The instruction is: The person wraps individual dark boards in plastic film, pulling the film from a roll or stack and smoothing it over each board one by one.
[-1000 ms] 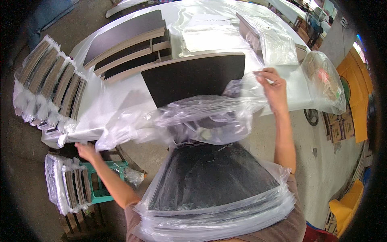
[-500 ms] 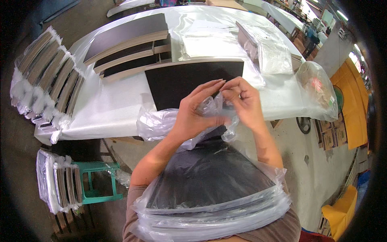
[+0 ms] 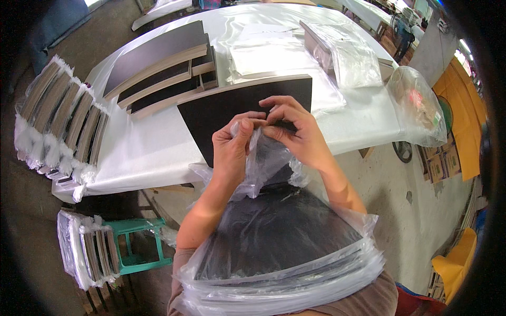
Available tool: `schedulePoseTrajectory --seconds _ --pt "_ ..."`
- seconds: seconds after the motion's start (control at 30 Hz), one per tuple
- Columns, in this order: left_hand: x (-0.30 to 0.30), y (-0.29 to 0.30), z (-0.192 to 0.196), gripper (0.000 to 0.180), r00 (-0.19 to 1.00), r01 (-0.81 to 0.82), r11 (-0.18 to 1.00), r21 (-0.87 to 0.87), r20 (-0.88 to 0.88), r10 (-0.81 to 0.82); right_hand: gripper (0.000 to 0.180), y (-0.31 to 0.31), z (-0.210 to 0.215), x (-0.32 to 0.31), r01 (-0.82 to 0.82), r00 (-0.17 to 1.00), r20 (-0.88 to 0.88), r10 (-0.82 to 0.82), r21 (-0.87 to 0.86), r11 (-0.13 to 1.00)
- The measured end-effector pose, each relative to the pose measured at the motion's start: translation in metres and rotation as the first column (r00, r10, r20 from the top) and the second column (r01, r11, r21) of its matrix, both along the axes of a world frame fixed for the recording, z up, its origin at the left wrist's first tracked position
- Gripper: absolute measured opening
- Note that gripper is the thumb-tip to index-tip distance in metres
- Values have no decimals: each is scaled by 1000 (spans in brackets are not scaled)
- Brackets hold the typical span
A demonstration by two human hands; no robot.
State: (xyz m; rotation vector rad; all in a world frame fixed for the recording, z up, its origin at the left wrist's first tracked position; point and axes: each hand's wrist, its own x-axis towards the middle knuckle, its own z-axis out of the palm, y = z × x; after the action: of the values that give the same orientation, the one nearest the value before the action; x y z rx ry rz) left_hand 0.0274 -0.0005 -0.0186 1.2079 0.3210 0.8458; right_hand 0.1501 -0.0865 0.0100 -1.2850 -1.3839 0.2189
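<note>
Both hands are raised over the near edge of the table, fingers meeting at a bunched clear plastic bag (image 3: 257, 160). My left hand (image 3: 231, 145) is closed round the gathered plastic, thumb up. My right hand (image 3: 298, 129) pinches the same plastic at the top, its upper fingers bent. Just behind them a black board (image 3: 211, 118) with a pale edge stands tilted, its lower part partly hidden by the hands and the bag. Beneath, against my body, rests a stack of black boards wrapped in clear plastic (image 3: 274, 237).
Bare black boards (image 3: 158, 58) lie stacked at the table's far left, near flat plastic bags (image 3: 269, 58) and a plastic-covered pile (image 3: 358, 63). Wrapped boards (image 3: 58, 116) line the left end. A green stool (image 3: 139, 245) holds more. A filled clear bag (image 3: 419, 108) hangs over the right corner.
My left hand has moved left and turned, closing round the bunched plastic. My right hand has shifted left and down. The bag is now drawn up between both hands.
</note>
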Motion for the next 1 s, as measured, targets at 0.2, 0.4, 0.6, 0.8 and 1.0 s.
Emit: schedulePoseTrajectory --seconds 0.2,0.4,0.6,0.8,1.0 --pt "0 -1 3 34 998 0 998 -61 65 4 8 5 -5 2 160 987 -41 -157 75 984" --pt "1 -5 2 22 986 -149 885 442 -7 169 12 10 -11 -4 263 949 135 -286 166 950" --pt "3 -5 -1 18 996 -73 994 87 48 69 13 11 -17 -2 330 907 203 -369 201 922" --pt "-16 13 -14 20 896 397 909 -124 268 -355 24 8 -15 15 -262 598 -780 183 25 965" --pt "-24 7 -4 21 928 282 907 313 -329 -175 48 -5 -6 23 -588 47 -883 466 353 728"
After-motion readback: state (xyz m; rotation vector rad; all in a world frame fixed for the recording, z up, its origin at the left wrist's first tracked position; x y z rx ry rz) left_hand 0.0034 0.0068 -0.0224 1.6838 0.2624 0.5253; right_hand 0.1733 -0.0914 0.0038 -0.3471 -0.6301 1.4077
